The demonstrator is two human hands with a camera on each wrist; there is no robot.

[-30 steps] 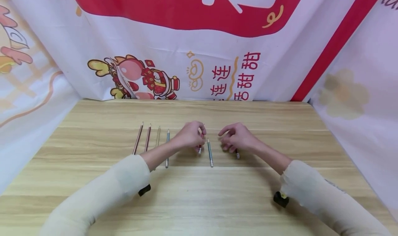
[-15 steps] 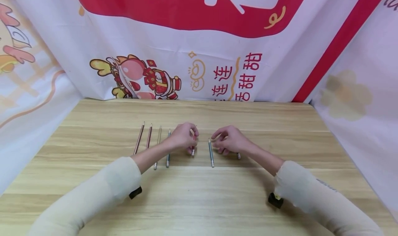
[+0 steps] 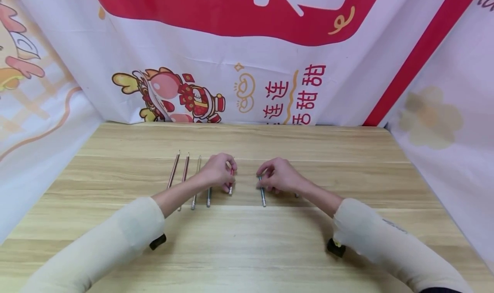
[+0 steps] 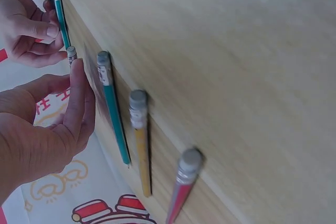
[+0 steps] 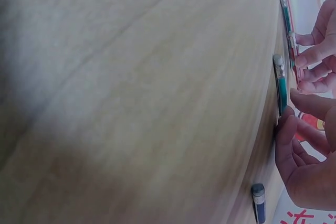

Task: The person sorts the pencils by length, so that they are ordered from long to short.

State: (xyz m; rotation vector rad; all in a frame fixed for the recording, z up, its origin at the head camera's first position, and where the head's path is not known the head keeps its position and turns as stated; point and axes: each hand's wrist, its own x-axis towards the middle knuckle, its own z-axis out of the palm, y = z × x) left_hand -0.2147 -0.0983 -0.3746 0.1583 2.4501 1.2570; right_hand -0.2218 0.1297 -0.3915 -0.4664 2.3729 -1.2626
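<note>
My left hand (image 3: pixel 219 171) pinches a red pencil (image 3: pixel 231 189), its eraser end toward me; in the left wrist view that eraser end (image 4: pixel 72 52) shows above the fingertips. My right hand (image 3: pixel 281 175) has its thumb and fingers at the upper part of a teal pencil (image 3: pixel 263 197), which lies on the table; the right wrist view shows the pencil's white eraser end (image 5: pixel 279 62) sticking out past the fingers. Left of the red pencil lie another teal pencil (image 4: pixel 113 103), a gold pencil (image 4: pixel 139 135) and a red-brown pencil (image 4: pixel 184 177), partly behind my left arm.
A brown pencil (image 3: pixel 173 170) lies leftmost in the row. Beyond my right hand a dark pencil (image 5: pixel 258 200) lies mostly hidden in the head view. The wooden table (image 3: pixel 247 241) meets a printed cloth (image 3: pixel 231 52) at its back edge.
My left hand has moved left with the red pencil, toward the row. My right hand has moved left from beside the dark pencil to the teal pencil.
</note>
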